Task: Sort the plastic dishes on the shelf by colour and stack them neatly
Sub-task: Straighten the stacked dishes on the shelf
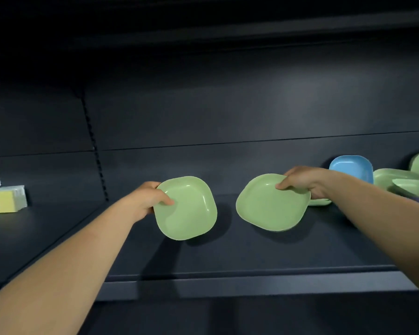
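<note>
My left hand grips a light green square plate by its left rim, thumb on top, held above the dark shelf. To its right, my right hand pinches a second green plate at its far right edge, tilted towards me. Behind the right hand a blue dish leans against the back panel. More green dishes lie in a loose heap at the far right, and the edge of another green plate shows under my right wrist.
On the neighbouring shelf section at the far left stands a pack of yellow and green items in clear wrapping. A slotted upright divides the two sections. The shelf's front lip runs across below my arms.
</note>
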The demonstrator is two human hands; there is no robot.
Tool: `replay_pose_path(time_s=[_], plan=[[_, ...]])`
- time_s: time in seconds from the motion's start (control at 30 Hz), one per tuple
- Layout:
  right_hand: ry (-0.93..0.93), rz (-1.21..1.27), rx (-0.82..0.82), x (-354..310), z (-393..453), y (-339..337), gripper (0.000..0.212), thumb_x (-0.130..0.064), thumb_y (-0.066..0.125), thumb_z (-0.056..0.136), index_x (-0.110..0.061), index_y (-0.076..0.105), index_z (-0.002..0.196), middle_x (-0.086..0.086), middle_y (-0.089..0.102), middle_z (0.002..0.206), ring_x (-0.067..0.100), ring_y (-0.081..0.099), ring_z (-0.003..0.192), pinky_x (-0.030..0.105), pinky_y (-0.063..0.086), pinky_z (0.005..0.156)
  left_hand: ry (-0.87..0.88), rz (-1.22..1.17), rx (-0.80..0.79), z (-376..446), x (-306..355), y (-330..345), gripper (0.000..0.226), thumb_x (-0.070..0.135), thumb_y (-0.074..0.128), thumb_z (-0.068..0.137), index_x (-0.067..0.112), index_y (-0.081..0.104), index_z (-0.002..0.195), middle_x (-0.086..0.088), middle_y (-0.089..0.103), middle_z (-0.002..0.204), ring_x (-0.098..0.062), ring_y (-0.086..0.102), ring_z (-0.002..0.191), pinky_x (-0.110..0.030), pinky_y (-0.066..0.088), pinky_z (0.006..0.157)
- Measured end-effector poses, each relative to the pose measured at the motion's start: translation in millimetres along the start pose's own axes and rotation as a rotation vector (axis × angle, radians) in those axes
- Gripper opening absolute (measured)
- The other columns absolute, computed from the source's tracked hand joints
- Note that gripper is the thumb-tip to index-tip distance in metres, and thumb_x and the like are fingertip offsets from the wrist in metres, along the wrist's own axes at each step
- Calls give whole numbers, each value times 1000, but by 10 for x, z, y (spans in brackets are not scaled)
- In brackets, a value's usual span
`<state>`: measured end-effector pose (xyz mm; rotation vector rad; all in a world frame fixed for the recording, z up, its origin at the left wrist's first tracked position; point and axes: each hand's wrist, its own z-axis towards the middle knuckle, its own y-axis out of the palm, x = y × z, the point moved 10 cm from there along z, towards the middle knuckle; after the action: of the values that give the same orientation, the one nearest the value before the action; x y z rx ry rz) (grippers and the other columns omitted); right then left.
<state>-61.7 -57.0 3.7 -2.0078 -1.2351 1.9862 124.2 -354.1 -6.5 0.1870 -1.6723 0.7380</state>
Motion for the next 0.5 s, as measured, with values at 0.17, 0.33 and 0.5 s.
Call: replay_pose_path(time_s=[0.17, 0.33, 0.5], plan=[[43, 47, -6, -146, -82, 440, 12, -2, 53, 94, 2, 59, 104, 13, 66, 86, 24, 64, 70, 25, 49, 50, -20, 16, 38, 33, -208, -467, 26, -9, 69, 75, 6, 64, 95, -9, 68, 92, -23, 64, 80, -29, 50, 62], [43, 66, 3, -397, 3, 681, 12, 3, 51, 93, 5, 58, 102, 16, 65, 86, 28, 63, 72, 33, 50, 60, -61, 9, 60, 103, -443, -752, 23, -7, 74, 71, 6, 64, 87, -10, 69, 87, -24, 66, 78, -31, 51, 62], [20, 92, -20, -638, 123, 1026, 22, 2, 49, 95, 5, 54, 116, 19, 64, 104, 28, 62, 80, 34, 49, 61, -104, -18, 87, 170, -662, -1070, 24, -5, 76, 70, 6, 67, 89, -11, 71, 90, -28, 68, 85, -37, 54, 77]])
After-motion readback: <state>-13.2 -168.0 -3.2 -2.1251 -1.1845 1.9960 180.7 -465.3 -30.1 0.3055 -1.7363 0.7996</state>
